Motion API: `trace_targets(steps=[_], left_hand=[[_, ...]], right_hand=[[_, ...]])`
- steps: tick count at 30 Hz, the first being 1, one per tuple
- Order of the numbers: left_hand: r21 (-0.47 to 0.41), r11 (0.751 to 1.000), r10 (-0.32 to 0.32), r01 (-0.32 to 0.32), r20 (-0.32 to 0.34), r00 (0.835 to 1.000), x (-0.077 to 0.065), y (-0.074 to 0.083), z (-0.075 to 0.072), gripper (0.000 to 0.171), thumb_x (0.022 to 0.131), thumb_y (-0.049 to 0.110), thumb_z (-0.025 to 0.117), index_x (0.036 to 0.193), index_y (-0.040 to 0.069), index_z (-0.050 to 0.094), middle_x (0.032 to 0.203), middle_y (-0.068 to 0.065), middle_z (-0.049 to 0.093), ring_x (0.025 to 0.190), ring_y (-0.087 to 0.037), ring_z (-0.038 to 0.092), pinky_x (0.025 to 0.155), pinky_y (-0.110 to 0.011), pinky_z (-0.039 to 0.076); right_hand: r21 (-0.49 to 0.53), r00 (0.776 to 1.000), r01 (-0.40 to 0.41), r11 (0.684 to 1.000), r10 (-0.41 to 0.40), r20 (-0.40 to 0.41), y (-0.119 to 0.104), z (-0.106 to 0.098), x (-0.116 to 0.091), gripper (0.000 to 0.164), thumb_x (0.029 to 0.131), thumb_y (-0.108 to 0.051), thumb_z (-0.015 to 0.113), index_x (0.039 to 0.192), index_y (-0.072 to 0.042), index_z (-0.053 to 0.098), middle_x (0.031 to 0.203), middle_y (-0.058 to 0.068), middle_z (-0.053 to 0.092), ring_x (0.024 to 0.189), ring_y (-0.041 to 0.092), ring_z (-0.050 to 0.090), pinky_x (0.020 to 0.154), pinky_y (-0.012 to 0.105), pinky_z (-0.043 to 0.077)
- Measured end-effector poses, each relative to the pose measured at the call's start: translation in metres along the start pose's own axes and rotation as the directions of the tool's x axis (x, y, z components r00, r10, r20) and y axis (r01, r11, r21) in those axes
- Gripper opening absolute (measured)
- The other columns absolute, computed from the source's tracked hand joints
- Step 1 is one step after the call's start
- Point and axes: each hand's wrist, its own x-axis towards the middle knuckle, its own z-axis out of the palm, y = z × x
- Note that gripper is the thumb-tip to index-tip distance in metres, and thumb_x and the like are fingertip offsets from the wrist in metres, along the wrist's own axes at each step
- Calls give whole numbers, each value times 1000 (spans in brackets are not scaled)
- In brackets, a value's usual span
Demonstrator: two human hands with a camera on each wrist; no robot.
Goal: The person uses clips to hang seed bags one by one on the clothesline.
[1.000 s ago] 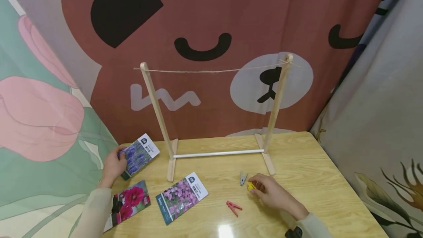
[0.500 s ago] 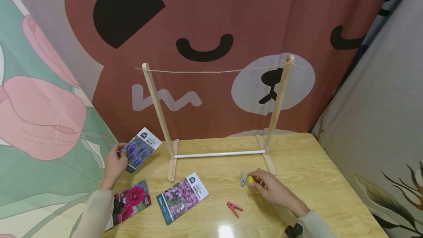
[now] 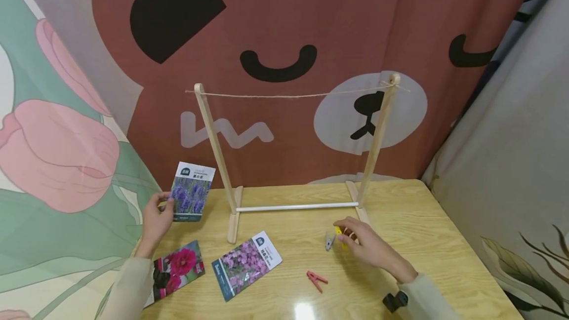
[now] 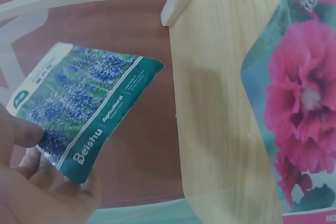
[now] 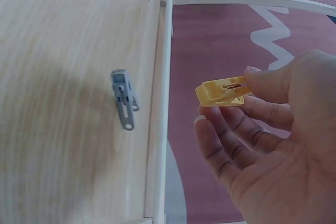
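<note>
My left hand (image 3: 158, 219) pinches a seed packet (image 3: 192, 194) with purple lavender-like flowers by its left edge, holding it nearly upright left of the wooden rack. In the left wrist view the thumb (image 4: 26, 132) lies over the packet's face and the fingers are behind it. My right hand (image 3: 371, 243) pinches a yellow clothespin (image 5: 223, 92) between thumb and forefinger, above the table. Beside that hand a grey clothespin (image 3: 329, 241) lies on the table, and a red clothespin (image 3: 317, 281) lies nearer the front.
A wooden rack (image 3: 376, 142) stands at the back, a string (image 3: 275, 96) tied between its post tops and a white rod (image 3: 298, 207) low down. A pink-flower packet (image 3: 247, 265) and a magenta-flower packet (image 3: 179, 270) lie on the table (image 3: 413, 231). Printed cloth (image 3: 284, 23) hangs behind.
My left hand has lifted the purple-flower packet off the table and turned it more upright. My right hand has raised the yellow clothespin a little.
</note>
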Motion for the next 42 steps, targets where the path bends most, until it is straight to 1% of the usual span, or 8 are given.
trace_targets(steps=[3, 10, 14, 23, 28, 31, 37, 42], left_hand=[[-24, 1000, -2, 2, -8, 1000, -3, 2, -1, 33, 111, 16, 52, 135, -6, 58, 135, -28, 63, 111, -33, 66, 72, -5, 44], [-116, 993, 20, -23, -26, 999, -8, 6, -1, 30, 108, 10, 57, 134, -6, 58, 128, -22, 64, 94, 6, 59, 81, -2, 46], [-124, 992, 36, -36, -4, 999, -11, 8, -2, 36, 108, 8, 57, 143, -4, 56, 130, -23, 63, 89, 15, 55, 79, -3, 46], [-142, 990, 23, -19, 23, 999, -15, 15, -7, 38, 109, 7, 57, 145, -4, 56, 133, -24, 60, 87, 17, 57, 72, -6, 50], [-141, 990, -1, 5, 27, 1000, -18, 19, -9, 37, 110, 9, 56, 144, -6, 53, 137, -26, 60, 109, -4, 63, 87, -4, 46], [-111, 994, -7, 9, 18, 1000, -19, 21, -9, 36, 111, 10, 55, 143, -6, 52, 139, -25, 61, 122, -12, 57, 96, -4, 39], [-134, 989, 51, -54, -25, 998, -22, 27, -7, 32, 108, 3, 57, 137, -10, 54, 132, -29, 67, 106, 13, 52, 95, -2, 39], [-148, 981, 117, -121, -38, 992, -28, 34, -6, 33, 108, 3, 58, 137, -11, 54, 129, -33, 67, 103, 16, 51, 95, 0, 39]], right_hand=[[-15, 1000, 26, 1000, -26, -17, -2, -3, 4, 29, 107, -9, 64, 134, 2, 66, 107, 4, 69, 93, 9, 65, 75, 27, 59], [-11, 1000, 18, 1000, -19, -17, -9, -7, 12, 34, 110, -15, 61, 140, 0, 62, 115, 8, 70, 98, 12, 67, 82, 30, 61], [-10, 999, 28, 1000, -28, -29, -14, -9, 17, 36, 111, -19, 60, 143, -2, 62, 116, 6, 70, 98, 11, 69, 86, 34, 62], [-41, 992, 88, 995, -92, -84, -26, -18, 28, 31, 108, -13, 64, 138, -5, 64, 107, -2, 68, 97, 12, 69, 85, 33, 62], [-56, 992, 92, 994, -97, -83, -32, -23, 33, 33, 108, -14, 64, 140, -5, 64, 112, 1, 69, 102, 16, 71, 88, 34, 62], [-49, 992, 89, 995, -93, -81, -36, -24, 35, 34, 108, -15, 65, 141, -6, 63, 113, 1, 70, 103, 16, 71, 90, 35, 62], [-27, 992, 97, 995, -99, -84, -42, -26, 40, 36, 107, -15, 67, 141, -7, 64, 113, -2, 70, 102, 15, 71, 89, 34, 62], [-30, 989, 114, 993, -116, -86, -47, -30, 44, 37, 106, -15, 68, 142, -6, 64, 116, 3, 72, 101, 14, 70, 87, 34, 62]])
